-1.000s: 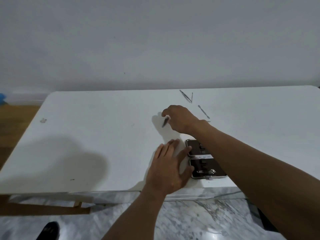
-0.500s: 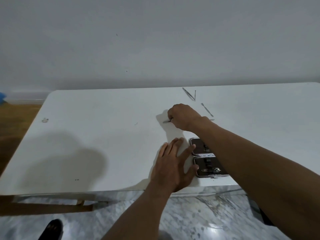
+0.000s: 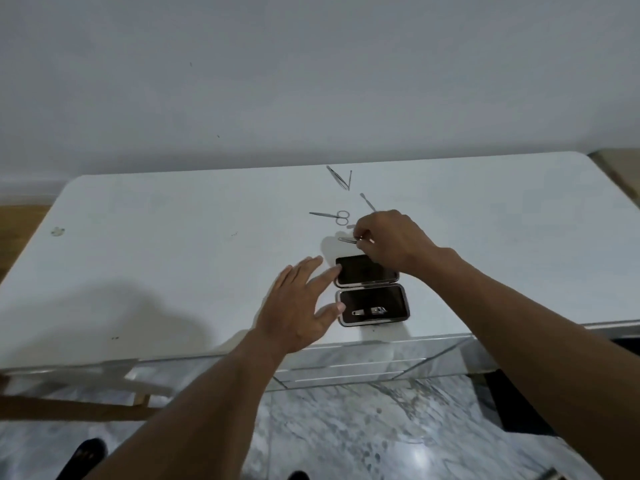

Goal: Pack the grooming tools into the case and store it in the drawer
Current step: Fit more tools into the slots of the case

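Note:
A dark grooming case (image 3: 370, 292) lies open flat near the front edge of the white table (image 3: 173, 254), with a nail clipper (image 3: 370, 311) in its near half. My left hand (image 3: 301, 306) rests flat beside the case, fingertips touching its left edge. Just beyond the case, my right hand (image 3: 388, 240) pinches a thin metal tool (image 3: 348, 240). Small scissors (image 3: 334, 216) lie on the table behind it. Farther back lie tweezers (image 3: 341, 178) and a slim metal pick (image 3: 367, 201).
A mirrored drawer front (image 3: 363, 358) runs under the table's front edge below the case. The floor is grey marble. A wooden frame (image 3: 69, 407) sits low on the left, and a white wall stands close behind the table.
My right hand let go of the scissors, which now lie on the table, and drew back toward the case, now pinching a thin metal tool. My left hand stayed beside the case.

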Demonstrator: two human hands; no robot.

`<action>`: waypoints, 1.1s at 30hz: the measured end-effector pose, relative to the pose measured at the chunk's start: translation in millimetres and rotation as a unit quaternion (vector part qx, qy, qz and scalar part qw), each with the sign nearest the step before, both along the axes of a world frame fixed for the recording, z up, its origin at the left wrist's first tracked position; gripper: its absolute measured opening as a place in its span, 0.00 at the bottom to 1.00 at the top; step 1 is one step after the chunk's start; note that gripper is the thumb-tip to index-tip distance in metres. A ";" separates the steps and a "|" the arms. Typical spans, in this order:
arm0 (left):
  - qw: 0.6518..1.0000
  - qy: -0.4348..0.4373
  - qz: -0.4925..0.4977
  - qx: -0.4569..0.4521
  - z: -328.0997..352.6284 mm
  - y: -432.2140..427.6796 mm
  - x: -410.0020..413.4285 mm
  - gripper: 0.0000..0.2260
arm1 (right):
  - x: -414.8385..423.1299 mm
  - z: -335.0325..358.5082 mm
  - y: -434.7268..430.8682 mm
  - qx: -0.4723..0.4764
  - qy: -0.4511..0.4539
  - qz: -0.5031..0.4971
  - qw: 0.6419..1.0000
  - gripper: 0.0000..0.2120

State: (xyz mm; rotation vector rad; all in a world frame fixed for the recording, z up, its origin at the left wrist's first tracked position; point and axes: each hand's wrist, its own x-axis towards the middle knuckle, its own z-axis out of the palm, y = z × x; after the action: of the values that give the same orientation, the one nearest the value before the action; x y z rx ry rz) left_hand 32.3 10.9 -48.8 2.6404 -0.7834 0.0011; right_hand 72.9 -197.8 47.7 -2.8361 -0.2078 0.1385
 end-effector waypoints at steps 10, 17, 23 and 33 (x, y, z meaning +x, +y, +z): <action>1.000 -0.002 0.007 -0.009 -6.5 1.5 0.8 0.29 | -67.4 -13.0 -44.2 0.043 0.013 0.005 0.999 0.08; 1.000 -0.002 0.019 -0.001 -6.6 1.0 0.8 0.31 | -78.0 -29.4 -45.1 0.034 -0.001 0.022 0.999 0.09; 1.000 0.018 0.023 -0.007 -7.1 4.4 3.1 0.31 | -80.4 -37.1 -42.0 0.047 -0.013 0.011 0.999 0.07; 0.999 -0.004 0.013 0.033 -7.5 4.5 4.7 0.33 | -77.2 -37.8 -34.4 0.052 -0.026 0.017 0.998 0.06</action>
State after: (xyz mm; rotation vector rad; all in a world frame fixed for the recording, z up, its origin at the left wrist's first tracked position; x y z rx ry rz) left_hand 37.0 15.4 -56.3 2.7145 -0.7650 -0.0061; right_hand -4.3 -232.3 9.9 -2.7347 -0.2659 0.0581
